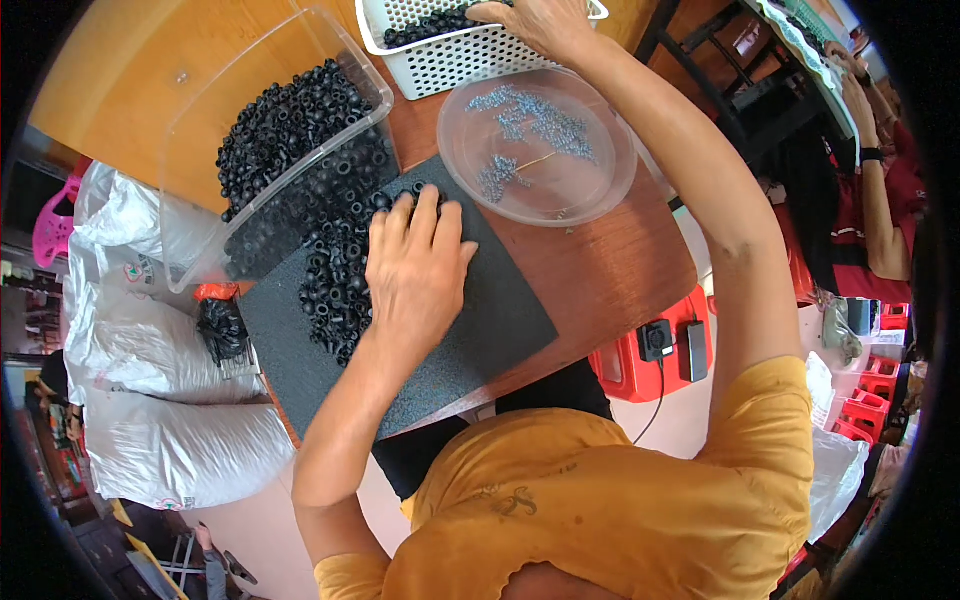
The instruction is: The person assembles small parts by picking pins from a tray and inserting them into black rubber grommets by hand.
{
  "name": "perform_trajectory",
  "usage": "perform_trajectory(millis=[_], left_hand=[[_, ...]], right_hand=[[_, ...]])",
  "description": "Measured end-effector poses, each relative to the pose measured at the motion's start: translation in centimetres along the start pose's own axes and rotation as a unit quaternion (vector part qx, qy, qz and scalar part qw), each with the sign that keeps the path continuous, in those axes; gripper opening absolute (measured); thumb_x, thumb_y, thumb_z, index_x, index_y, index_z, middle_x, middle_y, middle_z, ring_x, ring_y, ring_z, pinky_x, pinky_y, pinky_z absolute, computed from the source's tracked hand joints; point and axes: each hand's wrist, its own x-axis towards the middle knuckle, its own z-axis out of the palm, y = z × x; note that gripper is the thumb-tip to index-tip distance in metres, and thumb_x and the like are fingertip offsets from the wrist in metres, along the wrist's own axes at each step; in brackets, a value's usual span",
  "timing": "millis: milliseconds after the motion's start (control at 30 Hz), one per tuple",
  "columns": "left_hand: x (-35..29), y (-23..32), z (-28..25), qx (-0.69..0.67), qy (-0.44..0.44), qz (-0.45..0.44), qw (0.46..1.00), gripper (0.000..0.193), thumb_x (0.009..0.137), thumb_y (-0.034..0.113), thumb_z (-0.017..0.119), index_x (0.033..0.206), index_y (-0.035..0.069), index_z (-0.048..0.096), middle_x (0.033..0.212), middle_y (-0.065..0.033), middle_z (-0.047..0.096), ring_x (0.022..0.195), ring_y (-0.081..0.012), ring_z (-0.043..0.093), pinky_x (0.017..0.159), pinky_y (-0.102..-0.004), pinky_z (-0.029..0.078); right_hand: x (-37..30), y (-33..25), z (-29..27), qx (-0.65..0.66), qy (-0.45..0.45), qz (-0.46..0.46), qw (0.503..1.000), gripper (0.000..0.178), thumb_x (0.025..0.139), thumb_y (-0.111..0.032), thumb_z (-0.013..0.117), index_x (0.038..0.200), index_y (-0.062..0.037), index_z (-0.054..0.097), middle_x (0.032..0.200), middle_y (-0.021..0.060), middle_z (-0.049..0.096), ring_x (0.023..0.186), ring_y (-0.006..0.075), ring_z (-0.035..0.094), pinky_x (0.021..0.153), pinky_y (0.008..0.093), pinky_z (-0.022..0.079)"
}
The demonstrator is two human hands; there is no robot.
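My left hand (418, 262) lies over the dark grey mat (500, 330), palm down. Its fingers are stretched and slightly apart, touching the right side of a loose pile of small black ring-shaped parts (338, 285). What is under the palm is hidden. At the top edge, my right hand (550, 28) reaches into a white perforated basket (450, 68) with more black parts (430, 27) in it. One finger or the thumb shows stretched out over them; the rest of the hand is partly cut off by the picture's edge.
A clear plastic bin (180, 240) heaped with black parts stands left of the mat. A round translucent tray (540, 195) with small blue-grey pieces (560, 130) sits right of it. White sacks (180, 450) are at left, a red stool (630, 375) at right. Another person's arm (880, 215) shows far right.
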Motion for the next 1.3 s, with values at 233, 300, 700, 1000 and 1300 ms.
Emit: perform_trajectory(millis=[233,300,700,1000,1300], left_hand=[[1.5,-2.6,4.1,0.071,-0.088,0.007,0.994,0.046,0.074,0.027,0.069,0.110,0.000,0.057,0.119,-0.0213,0.055,0.115,-0.0372,0.049,0.096,-0.0484,0.035],[1.3,-2.5,3.9,0.053,-0.105,0.011,0.993,0.042,0.076,0.026,0.068,0.107,0.001,0.058,0.115,-0.0200,0.057,0.112,-0.0363,0.051,0.095,-0.0472,0.037],[-0.9,-1.2,2.5,0.069,-0.106,0.102,0.987,0.033,0.075,0.016,0.066,0.102,-0.002,0.059,0.110,-0.0181,0.060,0.107,-0.0349,0.055,0.093,-0.0483,0.040],[-2.3,-0.2,1.3,0.066,-0.115,0.103,0.986,0.034,0.074,0.016,0.066,0.102,-0.002,0.059,0.110,-0.0186,0.059,0.110,-0.0352,0.053,0.096,-0.0554,0.036],[-2.1,0.2,0.1,0.036,-0.084,0.096,0.991,0.031,0.070,0.014,0.070,0.096,-0.001,0.061,0.108,-0.0163,0.060,0.109,-0.0337,0.053,0.095,-0.0555,0.035]], right_hand=[[-1.8,-0.2,2.3,0.037,0.066,-0.055,0.996,0.035,0.076,-0.032,0.064,0.066,0.0023,0.064,0.063,0.0219,0.061,0.063,0.0370,0.063,0.055,0.0447,0.051],[-3.3,0.1,2.2,0.063,0.058,-0.053,0.995,0.035,0.076,-0.030,0.064,0.066,0.0034,0.064,0.064,0.0232,0.061,0.064,0.0385,0.062,0.056,0.0445,0.051],[-13.8,1.0,-0.2,0.235,-0.141,-0.055,0.960,0.016,0.069,-0.009,0.065,0.065,0.0020,0.055,0.067,0.0206,0.056,0.068,0.0394,0.055,0.060,0.0460,0.043],[-14.2,0.7,-2.1,0.220,-0.333,-0.103,0.911,0.009,0.063,-0.004,0.063,0.068,0.0011,0.058,0.070,0.0210,0.060,0.075,0.0410,0.058,0.061,0.0475,0.044],[-14.3,-0.2,-1.6,0.149,-0.398,-0.124,0.897,0.015,0.070,-0.011,0.066,0.071,0.0013,0.056,0.075,0.0184,0.058,0.083,0.0375,0.055,0.072,0.0454,0.044]])
